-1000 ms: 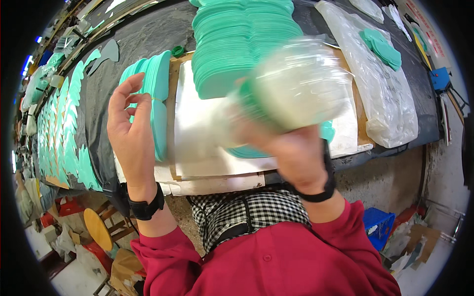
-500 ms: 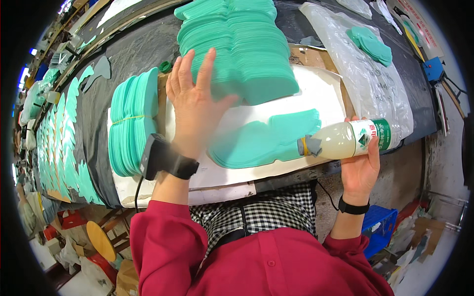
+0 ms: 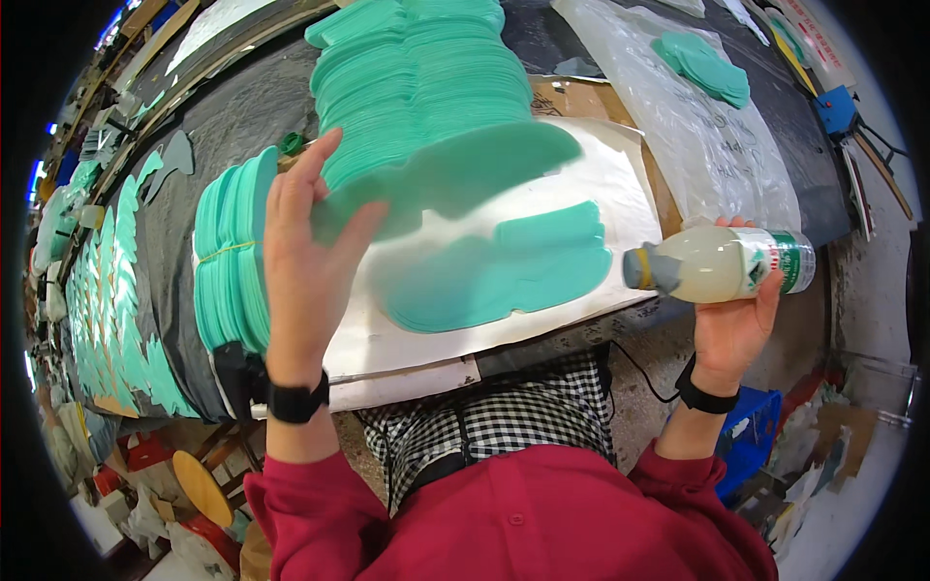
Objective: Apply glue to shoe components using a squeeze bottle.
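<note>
A thin green insole point(image 3: 475, 174), blurred at its near edge, stretches to the right from my left hand point(image 3: 310, 252). My left thumb and fingers pinch its left end over a white sheet point(image 3: 625, 184). More insoles point(image 3: 552, 261) lie flat on that sheet, the top one partly blurred. My right hand point(image 3: 731, 334) wraps round a plastic bottle point(image 3: 707, 266) of cloudy pale liquid, tipped on its side. Grey material bound with a yellow band covers the bottle's neck, which points left toward the flat insoles.
A tall row of stacked insoles point(image 3: 417, 87) stands at the back. A banded bundle of insoles point(image 3: 228, 252) is beside my left wrist. Loose insoles point(image 3: 702, 68) rest on a clear plastic bag point(image 3: 659, 126) at the back right. A blue crate point(image 3: 751, 441) sits below the table.
My left hand has closed on an insole from the stack and drawn it leftward and nearer. My right hand has moved the bottle right, away from the flat insoles.
</note>
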The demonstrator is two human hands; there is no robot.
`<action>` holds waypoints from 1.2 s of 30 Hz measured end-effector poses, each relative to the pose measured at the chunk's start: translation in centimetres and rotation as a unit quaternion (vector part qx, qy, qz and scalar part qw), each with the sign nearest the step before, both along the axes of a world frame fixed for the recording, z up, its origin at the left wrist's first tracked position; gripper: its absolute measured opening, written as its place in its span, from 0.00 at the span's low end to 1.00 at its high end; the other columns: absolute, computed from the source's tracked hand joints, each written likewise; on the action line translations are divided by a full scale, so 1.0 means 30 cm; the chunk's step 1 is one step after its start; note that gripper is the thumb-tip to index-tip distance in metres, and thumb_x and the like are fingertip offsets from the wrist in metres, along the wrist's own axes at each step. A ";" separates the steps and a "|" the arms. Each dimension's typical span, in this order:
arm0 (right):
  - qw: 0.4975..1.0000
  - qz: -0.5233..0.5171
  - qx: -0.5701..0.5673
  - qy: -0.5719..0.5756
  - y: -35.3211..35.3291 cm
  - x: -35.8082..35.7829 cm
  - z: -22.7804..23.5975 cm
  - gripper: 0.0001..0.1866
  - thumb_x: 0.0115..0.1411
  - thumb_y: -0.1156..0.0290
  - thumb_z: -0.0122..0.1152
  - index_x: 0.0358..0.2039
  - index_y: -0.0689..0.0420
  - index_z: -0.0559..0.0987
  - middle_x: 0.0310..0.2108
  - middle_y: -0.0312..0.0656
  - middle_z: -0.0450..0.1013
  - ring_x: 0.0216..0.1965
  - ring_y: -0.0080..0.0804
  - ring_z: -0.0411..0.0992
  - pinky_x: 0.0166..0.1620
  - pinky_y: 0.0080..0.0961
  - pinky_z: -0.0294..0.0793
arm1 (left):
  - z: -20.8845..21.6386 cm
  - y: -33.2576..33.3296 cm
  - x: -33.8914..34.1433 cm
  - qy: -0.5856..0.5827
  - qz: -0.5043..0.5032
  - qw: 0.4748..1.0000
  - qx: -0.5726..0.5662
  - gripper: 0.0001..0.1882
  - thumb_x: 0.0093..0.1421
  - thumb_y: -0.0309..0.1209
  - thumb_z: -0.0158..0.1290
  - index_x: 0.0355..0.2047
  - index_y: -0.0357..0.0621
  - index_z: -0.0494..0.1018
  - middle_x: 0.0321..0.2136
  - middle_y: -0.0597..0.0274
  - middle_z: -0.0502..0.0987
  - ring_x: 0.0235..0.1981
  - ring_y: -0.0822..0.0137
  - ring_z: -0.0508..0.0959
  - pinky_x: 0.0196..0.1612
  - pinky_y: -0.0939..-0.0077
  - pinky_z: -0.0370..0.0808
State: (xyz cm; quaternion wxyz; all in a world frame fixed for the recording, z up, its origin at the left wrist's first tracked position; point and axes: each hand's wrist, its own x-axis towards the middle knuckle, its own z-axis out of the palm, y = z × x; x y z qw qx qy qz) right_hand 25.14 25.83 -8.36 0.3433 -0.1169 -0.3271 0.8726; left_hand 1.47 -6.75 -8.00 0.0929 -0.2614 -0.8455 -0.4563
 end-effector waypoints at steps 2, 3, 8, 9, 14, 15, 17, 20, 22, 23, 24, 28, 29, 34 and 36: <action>0.999 0.007 -0.012 0.047 0.044 0.038 0.013 0.39 0.64 0.57 0.66 0.68 0.60 0.60 0.67 0.49 0.62 0.71 0.47 0.56 0.73 0.52 0.53 | 0.020 0.017 0.052 -0.042 -0.015 0.999 0.000 0.34 0.51 0.24 0.66 0.61 0.47 0.71 0.40 0.63 0.71 0.40 0.64 0.70 0.49 0.71 0.71; 0.999 0.008 -0.012 0.046 0.045 0.035 0.018 0.39 0.64 0.57 0.66 0.68 0.60 0.60 0.67 0.49 0.62 0.71 0.47 0.56 0.73 0.52 0.53 | 0.029 0.020 0.083 -0.078 -0.018 0.997 -0.007 0.34 0.52 0.25 0.66 0.61 0.45 0.71 0.41 0.62 0.72 0.41 0.64 0.70 0.50 0.72 0.71; 0.996 0.042 0.073 0.043 -0.051 -0.050 0.102 0.46 0.60 0.58 0.71 0.72 0.55 0.56 0.68 0.54 0.60 0.71 0.53 0.56 0.73 0.54 0.51 | -0.070 0.115 0.231 -0.081 -0.078 0.993 -0.029 0.27 0.56 0.31 0.66 0.55 0.44 0.72 0.35 0.62 0.70 0.38 0.64 0.71 0.44 0.71 0.72; 0.996 0.041 0.074 0.040 -0.072 -0.070 0.103 0.46 0.60 0.58 0.71 0.72 0.55 0.56 0.68 0.54 0.60 0.71 0.53 0.56 0.73 0.54 0.51 | -0.090 0.130 0.249 -0.045 -0.064 0.994 -0.076 0.23 0.55 0.30 0.66 0.51 0.44 0.73 0.37 0.59 0.72 0.39 0.60 0.72 0.43 0.69 0.72; 0.950 -0.014 0.302 -0.082 -0.169 -0.197 0.091 0.52 0.53 0.77 0.75 0.73 0.56 0.54 0.59 0.54 0.70 0.61 0.47 0.69 0.64 0.43 0.69 | -0.091 0.146 0.275 0.006 -0.044 0.980 -0.194 0.13 0.55 0.31 0.65 0.40 0.46 0.77 0.42 0.54 0.75 0.42 0.52 0.74 0.44 0.60 0.72; 0.933 -0.013 0.339 -0.119 -0.184 -0.221 0.082 0.54 0.50 0.81 0.76 0.73 0.56 0.53 0.57 0.52 0.71 0.59 0.42 0.71 0.61 0.39 0.73 | -0.090 0.141 0.273 0.041 -0.049 0.978 -0.198 0.12 0.55 0.32 0.65 0.39 0.47 0.78 0.42 0.55 0.75 0.42 0.53 0.74 0.46 0.59 0.70; 0.921 -0.036 0.370 -0.114 -0.224 -0.265 0.064 0.47 0.47 0.83 0.78 0.67 0.60 0.65 0.50 0.46 0.76 0.50 0.33 0.76 0.54 0.33 0.78 | -0.086 0.125 0.277 0.074 -0.052 0.976 -0.200 0.10 0.55 0.33 0.65 0.37 0.48 0.79 0.41 0.56 0.75 0.43 0.55 0.73 0.47 0.59 0.68; 0.915 0.022 0.369 -0.160 -0.304 -0.311 0.061 0.32 0.48 0.79 0.80 0.54 0.62 0.77 0.42 0.42 0.79 0.42 0.27 0.78 0.49 0.30 0.79 | -0.071 0.064 0.311 0.058 -0.057 0.980 -0.183 0.12 0.55 0.33 0.64 0.40 0.50 0.81 0.41 0.60 0.75 0.44 0.55 0.72 0.50 0.59 0.64; 0.929 0.064 0.339 -0.133 -0.370 -0.361 0.058 0.22 0.48 0.77 0.81 0.44 0.62 0.82 0.37 0.39 0.81 0.37 0.25 0.78 0.44 0.25 0.79 | -0.102 0.038 0.330 0.040 -0.067 0.977 -0.199 0.12 0.55 0.32 0.64 0.41 0.51 0.81 0.41 0.64 0.75 0.44 0.55 0.71 0.50 0.61 0.64; 0.907 0.092 0.395 -0.110 -0.383 -0.387 0.051 0.22 0.48 0.76 0.81 0.44 0.62 0.82 0.38 0.39 0.81 0.39 0.24 0.78 0.43 0.21 0.78 | -0.102 0.031 0.334 0.038 -0.065 0.977 -0.199 0.12 0.55 0.32 0.64 0.41 0.51 0.81 0.41 0.64 0.75 0.44 0.55 0.71 0.50 0.61 0.64; 0.897 0.070 0.423 -0.108 -0.404 -0.398 0.046 0.21 0.48 0.75 0.81 0.42 0.62 0.82 0.37 0.38 0.82 0.38 0.23 0.78 0.41 0.20 0.78 | -0.101 0.026 0.336 0.044 -0.061 0.977 -0.198 0.13 0.54 0.32 0.65 0.41 0.52 0.82 0.41 0.66 0.76 0.43 0.56 0.71 0.50 0.61 0.64; 0.853 0.078 0.490 -0.160 -0.333 -0.394 0.045 0.22 0.49 0.75 0.80 0.44 0.62 0.82 0.38 0.40 0.82 0.37 0.26 0.80 0.39 0.22 0.81 | -0.087 -0.032 0.358 0.029 -0.018 0.979 -0.201 0.14 0.52 0.29 0.66 0.41 0.52 0.83 0.39 0.68 0.78 0.43 0.57 0.71 0.52 0.60 0.64; 0.899 0.051 0.411 -0.141 -0.285 -0.388 0.028 0.22 0.51 0.76 0.79 0.46 0.61 0.81 0.39 0.40 0.82 0.38 0.27 0.81 0.39 0.23 0.81 | -0.085 -0.047 0.362 0.027 -0.018 0.980 -0.198 0.14 0.52 0.29 0.66 0.41 0.52 0.83 0.39 0.68 0.78 0.43 0.57 0.71 0.52 0.60 0.64; 0.916 -0.041 0.381 -0.116 -0.203 -0.352 0.021 0.20 0.52 0.78 0.77 0.46 0.61 0.81 0.40 0.40 0.81 0.40 0.28 0.80 0.44 0.25 0.81 | -0.101 -0.100 0.384 0.011 -0.005 0.981 -0.191 0.16 0.51 0.26 0.66 0.42 0.51 0.83 0.40 0.69 0.79 0.44 0.56 0.71 0.52 0.61 0.64; 0.914 -0.047 0.389 -0.106 -0.276 -0.359 0.014 0.21 0.52 0.76 0.78 0.46 0.61 0.81 0.40 0.40 0.81 0.39 0.27 0.80 0.42 0.25 0.80 | -0.099 -0.109 0.384 0.011 -0.006 0.983 -0.181 0.15 0.51 0.26 0.66 0.42 0.50 0.83 0.40 0.69 0.79 0.44 0.56 0.71 0.52 0.61 0.64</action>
